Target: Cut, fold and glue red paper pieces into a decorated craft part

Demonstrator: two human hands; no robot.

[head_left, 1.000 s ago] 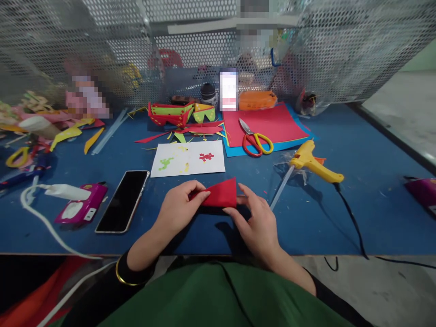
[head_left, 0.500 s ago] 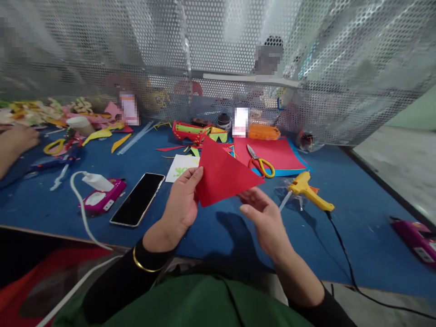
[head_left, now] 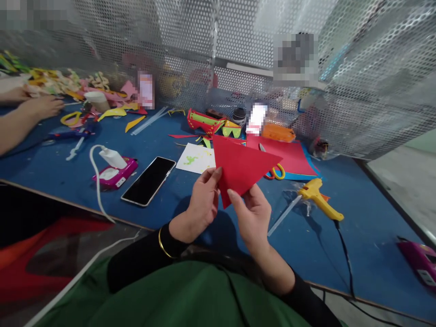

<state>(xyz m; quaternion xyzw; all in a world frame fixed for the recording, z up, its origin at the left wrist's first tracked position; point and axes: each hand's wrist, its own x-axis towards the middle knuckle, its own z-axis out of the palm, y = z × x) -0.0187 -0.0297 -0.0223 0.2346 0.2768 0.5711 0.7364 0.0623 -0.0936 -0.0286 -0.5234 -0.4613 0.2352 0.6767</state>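
Observation:
A red triangular piece of paper [head_left: 243,165] is held up between both hands above the blue table. My left hand [head_left: 206,200] pinches its left edge between thumb and fingers. My right hand [head_left: 252,213] grips the lower right edge, thumb in front and fingers behind. Behind the triangle, scissors with red and yellow handles [head_left: 279,171] are partly hidden, lying on red sheets [head_left: 296,156] with blue under them. A white paper with green marks [head_left: 195,159] lies left of the triangle. Red and green paper glasses [head_left: 204,121] stand farther back.
A black phone [head_left: 149,180] and a purple power block [head_left: 126,172] with a white plug lie left. On the right is a yellow glue gun [head_left: 318,197] with a black cord. Another person's hands [head_left: 41,108] are at the far left. A perforated sheet [head_left: 190,45] stands behind.
My right hand has moved inward and closed on the red triangle's lower edge. The triangle has turned slightly. The whole view has shifted, with the table's things appearing farther right.

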